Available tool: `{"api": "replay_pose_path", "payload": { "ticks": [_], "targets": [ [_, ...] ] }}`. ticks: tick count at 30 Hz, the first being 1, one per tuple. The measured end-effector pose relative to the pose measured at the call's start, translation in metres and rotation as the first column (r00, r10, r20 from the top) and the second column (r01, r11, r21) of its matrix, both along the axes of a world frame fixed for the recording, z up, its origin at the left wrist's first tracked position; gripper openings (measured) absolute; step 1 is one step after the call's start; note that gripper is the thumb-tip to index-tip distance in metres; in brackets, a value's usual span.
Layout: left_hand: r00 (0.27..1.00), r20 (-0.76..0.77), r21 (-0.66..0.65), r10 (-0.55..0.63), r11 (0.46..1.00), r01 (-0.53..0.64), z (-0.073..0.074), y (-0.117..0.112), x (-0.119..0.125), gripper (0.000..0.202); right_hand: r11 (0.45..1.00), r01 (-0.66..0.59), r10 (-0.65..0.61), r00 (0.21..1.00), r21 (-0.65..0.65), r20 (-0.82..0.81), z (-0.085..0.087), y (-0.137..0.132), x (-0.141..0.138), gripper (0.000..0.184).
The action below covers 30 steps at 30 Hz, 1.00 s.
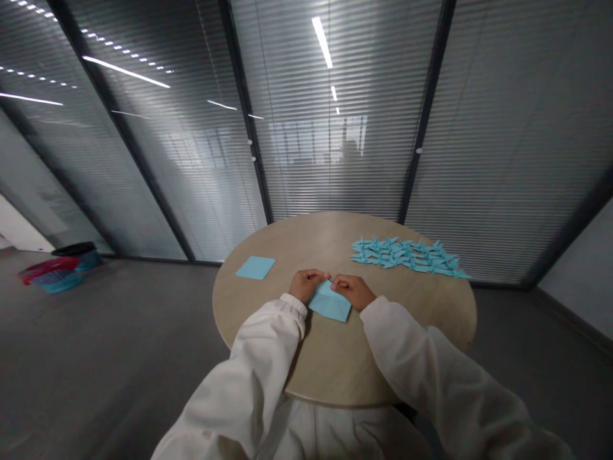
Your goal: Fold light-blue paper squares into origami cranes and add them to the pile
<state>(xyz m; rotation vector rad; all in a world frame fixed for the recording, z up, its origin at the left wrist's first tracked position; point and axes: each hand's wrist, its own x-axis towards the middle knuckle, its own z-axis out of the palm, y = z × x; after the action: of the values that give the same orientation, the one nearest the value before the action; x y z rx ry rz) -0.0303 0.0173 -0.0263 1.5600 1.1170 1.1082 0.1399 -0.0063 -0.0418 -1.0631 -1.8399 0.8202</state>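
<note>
Between my two hands is a sheet of blue origami paper, its near part resting low over the table. My left hand pinches its far left edge, and my right hand pinches the far edge just beside it. The fingertips of both hands nearly meet at the top of the sheet. Whether a fold lies under the fingers is hidden. Left of my hands lies a flat blue paper stack or sheet. Over on the right, several folded blue paper cranes sit in rows.
The round wooden table has its near edge close to my lap. Glass partitions with blinds stand right behind it. On the floor at far left are a bin with a red liner and a bin with a black liner.
</note>
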Motion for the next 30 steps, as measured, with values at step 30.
{"api": "replay_pose_path", "payload": {
  "ticks": [30],
  "targets": [
    [0.975, 0.052, 0.071, 0.218, 0.973, -0.221, -0.0001, 0.0065, -0.0061, 0.043, 0.999, 0.012, -0.015, 0.996, -0.034, -0.092, -0.0044, 0.0077, 0.0051, 0.028]
  ]
}}
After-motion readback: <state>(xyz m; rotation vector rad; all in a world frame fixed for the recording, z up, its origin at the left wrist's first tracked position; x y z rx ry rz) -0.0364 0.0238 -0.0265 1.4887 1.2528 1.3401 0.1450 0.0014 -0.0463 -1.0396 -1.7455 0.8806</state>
